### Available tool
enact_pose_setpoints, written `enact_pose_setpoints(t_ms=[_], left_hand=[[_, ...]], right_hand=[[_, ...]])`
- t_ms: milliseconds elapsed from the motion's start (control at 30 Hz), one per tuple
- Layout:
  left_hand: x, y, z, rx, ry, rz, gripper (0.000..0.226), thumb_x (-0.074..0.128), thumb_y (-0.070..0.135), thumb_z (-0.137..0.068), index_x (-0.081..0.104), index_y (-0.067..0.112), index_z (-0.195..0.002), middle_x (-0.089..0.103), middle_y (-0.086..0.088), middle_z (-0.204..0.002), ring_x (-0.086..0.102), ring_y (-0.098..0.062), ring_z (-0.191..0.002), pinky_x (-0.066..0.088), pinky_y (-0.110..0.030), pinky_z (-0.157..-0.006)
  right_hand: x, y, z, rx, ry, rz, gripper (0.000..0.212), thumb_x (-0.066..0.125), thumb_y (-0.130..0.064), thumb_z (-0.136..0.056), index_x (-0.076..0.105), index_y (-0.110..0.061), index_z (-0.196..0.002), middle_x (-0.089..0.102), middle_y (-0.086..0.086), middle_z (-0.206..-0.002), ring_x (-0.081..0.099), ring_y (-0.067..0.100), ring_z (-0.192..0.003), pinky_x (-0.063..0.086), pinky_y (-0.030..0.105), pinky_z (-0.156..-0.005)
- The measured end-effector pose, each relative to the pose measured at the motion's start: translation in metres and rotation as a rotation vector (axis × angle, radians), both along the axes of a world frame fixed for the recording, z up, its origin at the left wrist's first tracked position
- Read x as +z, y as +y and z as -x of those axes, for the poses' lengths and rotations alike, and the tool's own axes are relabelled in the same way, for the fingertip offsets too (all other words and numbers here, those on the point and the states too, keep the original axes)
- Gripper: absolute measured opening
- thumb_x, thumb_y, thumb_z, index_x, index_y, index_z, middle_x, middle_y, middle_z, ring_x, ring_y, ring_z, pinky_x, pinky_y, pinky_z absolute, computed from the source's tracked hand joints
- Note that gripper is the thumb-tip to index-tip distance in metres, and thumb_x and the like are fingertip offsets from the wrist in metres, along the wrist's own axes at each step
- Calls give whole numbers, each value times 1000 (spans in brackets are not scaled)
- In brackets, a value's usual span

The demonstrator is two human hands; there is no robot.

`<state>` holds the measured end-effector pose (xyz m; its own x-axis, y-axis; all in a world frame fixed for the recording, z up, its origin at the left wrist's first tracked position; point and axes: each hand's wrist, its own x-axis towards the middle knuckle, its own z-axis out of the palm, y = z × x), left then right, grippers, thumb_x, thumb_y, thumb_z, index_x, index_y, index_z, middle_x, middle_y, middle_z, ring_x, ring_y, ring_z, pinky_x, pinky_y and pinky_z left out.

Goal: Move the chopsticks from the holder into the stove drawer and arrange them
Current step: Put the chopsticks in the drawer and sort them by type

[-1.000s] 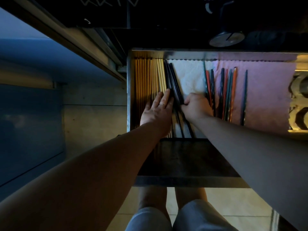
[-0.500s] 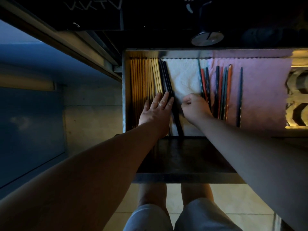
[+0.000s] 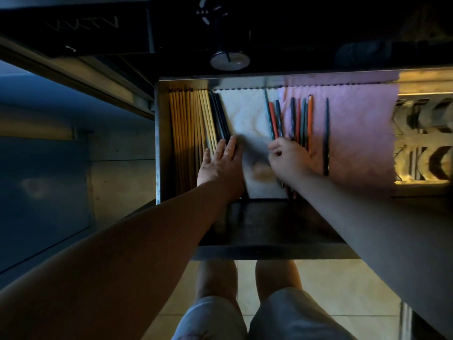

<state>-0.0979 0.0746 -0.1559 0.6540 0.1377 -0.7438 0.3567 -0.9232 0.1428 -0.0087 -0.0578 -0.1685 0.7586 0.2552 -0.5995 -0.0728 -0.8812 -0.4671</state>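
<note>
The open stove drawer holds everything we need: a pink cloth over its right half, a white paper liner in the middle, and the sticks lying lengthwise on top. The yellow chopsticks sit packed against the left wall. The coloured chopsticks lie loosely where the two liners meet, the black chopsticks touch the yellow ones, and a lone dark chopstick lies apart on the pink. Our left hand lies flat, fingers straight, pressing the black ones against the yellow row. Our right hand is curled at the near part of the coloured group, and in this dim light we cannot tell whether it pinches a stick or only nudges. To do this well, we judge, we should steady the sorted rows with the left palm and slide the coloured sticks over parallel, tips level. The holder is out of view, and our forearms hide the near ends.
</note>
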Motion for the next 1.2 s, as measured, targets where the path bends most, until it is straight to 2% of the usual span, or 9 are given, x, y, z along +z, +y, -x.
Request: enact_pose_setpoints(t_ms=[167,300,367,433,533,633,867,1033,1200], left_hand=[[3,-24,-16,40,-16,26,81,51,17,-94,0,24,-157,-19,2,-163,-17,-24,-150,-3,-46,-120],[5,-46,-33,120,-82,45,72,50,16,-94,14,21,-156,-4,0,-166,-8,-24,-151,6,-45,-120],[9,-58,-41,222,-125,95,65,51,16,-92,26,19,-152,19,-4,-161,11,-28,-149,22,-46,-116],[9,-68,-50,381,-150,175,54,52,18,-91,38,17,-143,40,-9,-146,36,-33,-135,38,-47,-106],[6,-82,-62,632,-161,263,47,55,18,-87,46,14,-133,50,-13,-126,54,-35,-115,47,-41,-94],[5,-92,-70,713,-174,252,50,55,14,-85,48,18,-134,51,-13,-121,57,-34,-106,46,-36,-91],[-14,-108,-75,761,-185,115,34,58,23,-89,52,17,-121,51,-8,-108,59,-32,-98,51,-42,-87],[-29,-110,-80,754,-144,46,25,60,24,-88,59,8,-108,61,-11,-101,63,-31,-92,50,-40,-69],[-34,-108,-83,778,-167,40,18,57,18,-85,60,6,-98,60,-10,-89,56,-27,-77,40,-35,-61]], right_hand=[[8,-26,-13,153,-112,-40,30,53,-12,-80,64,-19,-107,64,6,-109,59,23,-106,46,29,-92],[11,-50,-27,267,-162,45,36,54,-16,-77,62,-22,-112,56,8,-117,50,30,-115,44,37,-97],[12,-63,-35,294,-126,73,43,54,-18,-78,58,-22,-121,53,9,-124,47,33,-120,42,39,-101],[11,-75,-41,323,-105,93,45,54,-20,-81,56,-21,-126,52,10,-127,45,34,-122,40,41,-102],[8,-90,-47,328,-83,122,43,52,-25,-84,55,-22,-127,52,11,-128,45,36,-122,39,41,-102],[4,-102,-51,323,-56,123,47,49,-29,-80,56,-21,-126,55,13,-125,47,37,-120,40,41,-102],[-5,-109,-61,283,-34,93,46,55,-16,-79,57,-14,-125,53,14,-125,48,34,-119,42,38,-99],[-12,-111,-67,135,-55,49,33,59,-13,-79,59,-12,-112,58,12,-113,57,30,-101,45,32,-83],[-15,-120,-74,100,-73,127,21,59,-18,-83,54,-14,-104,60,7,-101,54,23,-89,30,27,-70]])
